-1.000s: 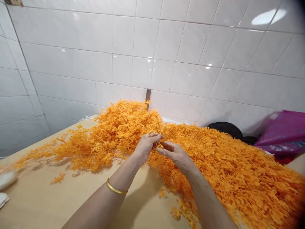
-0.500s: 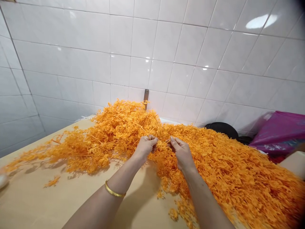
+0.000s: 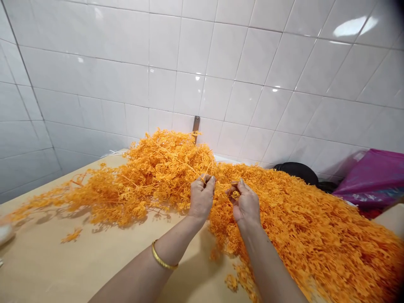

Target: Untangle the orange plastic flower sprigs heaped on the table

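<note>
My left hand (image 3: pixel 201 200), with a gold bangle (image 3: pixel 162 257) on its wrist, is closed on a thin orange stem (image 3: pixel 206 170) that rises above its fingers. To its right, my right hand (image 3: pixel 247 204) pinches an orange sprig (image 3: pixel 235 194) between thumb and fingers. A short gap separates the hands. Behind and left of them is a loose heap of orange branches with frilly leaves (image 3: pixel 164 158). Beneath and right of my right hand spreads a larger heap of orange sprigs (image 3: pixel 312 227). Fingertips partly hide the stems.
The tan tabletop (image 3: pixel 72 269) carries a loose orange scrap (image 3: pixel 71 236). White tiles (image 3: pixel 195 46) line the wall behind, with a dark metal strip (image 3: pixel 196 126) against it. At the right back are black discs (image 3: pixel 296 170) and a purple plastic bag (image 3: pixel 372 174).
My left hand has turned more upright, and a stem now shows above it. My right hand has rotated, showing more of its fingers and the sprig. The view has shifted slightly.
</note>
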Demonstrator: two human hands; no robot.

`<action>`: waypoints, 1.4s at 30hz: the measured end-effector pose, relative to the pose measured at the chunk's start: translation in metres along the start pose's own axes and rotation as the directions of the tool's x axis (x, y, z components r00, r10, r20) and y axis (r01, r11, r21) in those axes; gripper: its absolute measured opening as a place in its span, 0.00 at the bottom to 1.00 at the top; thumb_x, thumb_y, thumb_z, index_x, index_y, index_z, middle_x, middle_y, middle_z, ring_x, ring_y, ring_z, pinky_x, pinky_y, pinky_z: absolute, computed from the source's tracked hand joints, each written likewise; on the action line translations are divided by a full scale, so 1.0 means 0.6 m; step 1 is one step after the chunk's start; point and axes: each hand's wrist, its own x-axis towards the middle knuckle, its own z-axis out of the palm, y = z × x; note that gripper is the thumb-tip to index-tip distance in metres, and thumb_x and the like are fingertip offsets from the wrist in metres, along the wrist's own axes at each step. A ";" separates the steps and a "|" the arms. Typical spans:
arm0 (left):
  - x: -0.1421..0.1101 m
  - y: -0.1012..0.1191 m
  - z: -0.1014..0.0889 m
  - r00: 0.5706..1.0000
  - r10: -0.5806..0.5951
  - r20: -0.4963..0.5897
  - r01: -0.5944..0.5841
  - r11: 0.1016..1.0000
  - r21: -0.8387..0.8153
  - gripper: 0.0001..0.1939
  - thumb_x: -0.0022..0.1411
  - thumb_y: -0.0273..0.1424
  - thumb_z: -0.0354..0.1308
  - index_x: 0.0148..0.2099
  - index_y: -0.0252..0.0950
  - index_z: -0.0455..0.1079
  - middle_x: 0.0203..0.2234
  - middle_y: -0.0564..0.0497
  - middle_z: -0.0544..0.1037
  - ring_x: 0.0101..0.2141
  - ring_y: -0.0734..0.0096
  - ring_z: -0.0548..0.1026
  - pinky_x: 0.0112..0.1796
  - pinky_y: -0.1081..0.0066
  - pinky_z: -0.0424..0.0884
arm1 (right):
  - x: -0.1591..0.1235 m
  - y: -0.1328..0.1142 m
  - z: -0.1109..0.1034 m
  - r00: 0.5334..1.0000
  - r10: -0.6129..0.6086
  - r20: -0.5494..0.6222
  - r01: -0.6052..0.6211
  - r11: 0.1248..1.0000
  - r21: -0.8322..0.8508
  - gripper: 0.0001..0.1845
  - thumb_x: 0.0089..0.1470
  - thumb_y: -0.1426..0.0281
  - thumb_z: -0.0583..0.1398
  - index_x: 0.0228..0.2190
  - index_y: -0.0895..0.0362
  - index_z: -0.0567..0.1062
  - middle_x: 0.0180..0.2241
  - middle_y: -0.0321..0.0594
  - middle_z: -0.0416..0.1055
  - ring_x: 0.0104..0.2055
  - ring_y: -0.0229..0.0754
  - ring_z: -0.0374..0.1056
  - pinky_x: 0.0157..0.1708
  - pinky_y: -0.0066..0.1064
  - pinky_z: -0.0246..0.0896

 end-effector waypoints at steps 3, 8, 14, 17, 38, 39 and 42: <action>-0.009 0.009 0.005 0.999 0.039 0.018 -0.039 0.999 -0.003 0.12 0.54 0.34 0.49 0.21 0.35 0.54 0.14 0.58 0.55 0.17 0.82 0.54 0.20 0.76 0.52 | 0.006 0.000 -0.003 0.999 0.032 0.036 -0.034 0.999 0.040 0.10 0.42 0.63 0.58 0.20 0.57 0.65 0.18 0.31 0.59 0.17 0.30 0.56 0.19 0.26 0.56; -0.035 0.042 0.016 0.985 0.143 0.102 -0.152 0.984 0.088 0.14 0.55 0.34 0.48 0.21 0.36 0.54 0.16 0.57 0.55 0.19 0.80 0.55 0.22 0.75 0.53 | 0.047 -0.008 -0.047 0.997 0.066 0.032 -0.065 0.997 -0.028 0.14 0.48 0.60 0.52 0.19 0.55 0.59 0.13 0.28 0.52 0.11 0.29 0.49 0.15 0.26 0.53; -0.025 0.055 0.011 0.996 0.062 0.061 -0.064 0.998 0.027 0.10 0.53 0.34 0.50 0.24 0.35 0.60 0.16 0.57 0.57 0.19 0.80 0.56 0.22 0.75 0.53 | 0.072 -0.028 -0.087 0.998 0.061 -0.013 -0.062 0.977 -0.202 0.10 0.42 0.62 0.57 0.21 0.56 0.65 0.16 0.32 0.60 0.16 0.33 0.57 0.22 0.31 0.60; -0.010 0.038 0.001 0.979 -0.108 0.172 0.123 0.989 -0.076 0.10 0.50 0.35 0.53 0.23 0.35 0.61 0.17 0.56 0.61 0.19 0.80 0.58 0.21 0.76 0.54 | 0.069 -0.025 -0.082 0.996 -0.051 0.072 0.081 0.857 -0.508 0.11 0.36 0.68 0.59 0.28 0.57 0.70 0.28 0.40 0.68 0.28 0.40 0.64 0.31 0.34 0.59; -0.003 -0.007 -0.014 0.984 -0.118 0.135 0.118 0.993 0.008 0.10 0.47 0.36 0.56 0.26 0.34 0.65 0.19 0.55 0.65 0.21 0.80 0.60 0.23 0.78 0.56 | 0.000 -0.005 -0.021 0.850 -0.020 0.527 0.239 0.905 -0.351 0.12 0.40 0.64 0.59 0.17 0.58 0.65 0.17 0.29 0.56 0.20 0.31 0.49 0.22 0.25 0.45; -0.004 -0.009 -0.013 0.978 -0.157 0.136 0.161 0.987 -0.019 0.10 0.47 0.36 0.56 0.27 0.34 0.65 0.20 0.55 0.66 0.21 0.80 0.61 0.23 0.79 0.57 | 0.000 -0.002 -0.020 0.854 -0.014 0.520 0.213 0.921 -0.326 0.12 0.40 0.64 0.60 0.17 0.58 0.66 0.17 0.29 0.57 0.20 0.31 0.50 0.22 0.25 0.46; -0.005 -0.014 -0.011 0.957 -0.259 0.134 0.271 0.959 -0.082 0.10 0.46 0.36 0.56 0.26 0.33 0.65 0.19 0.55 0.67 0.20 0.80 0.63 0.23 0.78 0.60 | 0.001 0.001 -0.017 0.887 0.054 0.459 0.065 0.968 -0.241 0.11 0.36 0.64 0.62 0.17 0.58 0.67 0.18 0.30 0.59 0.22 0.32 0.54 0.24 0.25 0.50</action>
